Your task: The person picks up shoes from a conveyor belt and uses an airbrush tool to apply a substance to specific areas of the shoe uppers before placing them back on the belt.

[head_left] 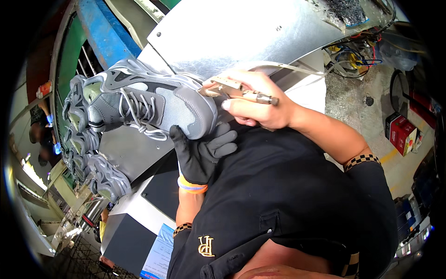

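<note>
A grey sneaker [148,100] with laces lies on its side at the edge of the metal worktop [223,42], its toe toward me. My left hand [202,156], in a dark glove with an orange-edged cuff, grips the toe, thumb on the upper and fingers bent at the sole edge. My bare right hand [260,100] is closed around a small brass-coloured metal hand tool [234,89] with a knobbed end. The tool's tip is at the toe's sole edge; whether it touches cannot be told. A pale hose [290,68] runs off behind that hand.
Several similar grey sneakers [109,176] stand in a row at the left. A blue beam [104,32] lies beyond. Cables [355,58] and a red box [400,133] are at the right. A printed sheet [158,253] hangs low left. Another person's blue-gloved hand [57,148] shows far left.
</note>
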Demonstrator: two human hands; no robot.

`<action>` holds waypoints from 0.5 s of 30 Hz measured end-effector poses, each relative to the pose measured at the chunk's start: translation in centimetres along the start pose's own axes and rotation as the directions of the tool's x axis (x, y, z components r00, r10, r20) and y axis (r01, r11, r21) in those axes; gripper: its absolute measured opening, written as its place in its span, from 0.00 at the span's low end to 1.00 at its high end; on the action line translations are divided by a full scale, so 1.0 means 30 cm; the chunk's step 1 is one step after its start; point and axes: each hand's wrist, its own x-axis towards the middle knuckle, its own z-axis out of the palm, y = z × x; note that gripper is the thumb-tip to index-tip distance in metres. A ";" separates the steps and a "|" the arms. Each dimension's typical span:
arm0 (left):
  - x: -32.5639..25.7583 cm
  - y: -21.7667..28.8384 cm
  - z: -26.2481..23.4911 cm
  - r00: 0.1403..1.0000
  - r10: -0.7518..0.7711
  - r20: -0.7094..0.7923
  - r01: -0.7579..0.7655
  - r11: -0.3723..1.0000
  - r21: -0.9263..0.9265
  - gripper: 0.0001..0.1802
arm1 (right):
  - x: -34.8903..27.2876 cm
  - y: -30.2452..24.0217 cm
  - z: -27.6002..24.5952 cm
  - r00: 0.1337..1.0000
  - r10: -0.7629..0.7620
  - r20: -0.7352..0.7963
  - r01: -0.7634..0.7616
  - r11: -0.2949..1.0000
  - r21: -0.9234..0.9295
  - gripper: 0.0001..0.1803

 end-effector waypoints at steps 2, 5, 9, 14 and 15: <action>0.023 0.004 0.005 0.998 -0.027 0.058 0.027 1.000 0.011 0.55 | -0.022 -0.041 -0.015 0.999 0.037 -0.017 -0.037 0.999 -0.006 0.23; 0.069 0.007 0.023 0.985 -0.081 0.152 0.093 0.993 -0.075 0.57 | -0.040 -0.105 -0.025 0.993 0.101 -0.069 -0.107 0.990 -0.093 0.22; 0.141 0.014 0.060 0.950 -0.085 0.300 0.115 0.990 -0.084 0.57 | -0.043 -0.184 -0.022 0.975 0.126 -0.183 -0.168 0.957 -0.235 0.21; 0.203 0.031 0.125 0.936 -0.064 0.346 0.087 0.995 -0.054 0.52 | -0.035 -0.199 0.010 0.962 -0.048 -0.269 -0.044 0.945 -0.324 0.09; 0.217 0.031 0.140 0.912 -0.071 0.404 0.129 0.985 -0.119 0.49 | -0.034 -0.181 0.018 0.957 -0.097 -0.274 0.005 0.949 -0.316 0.10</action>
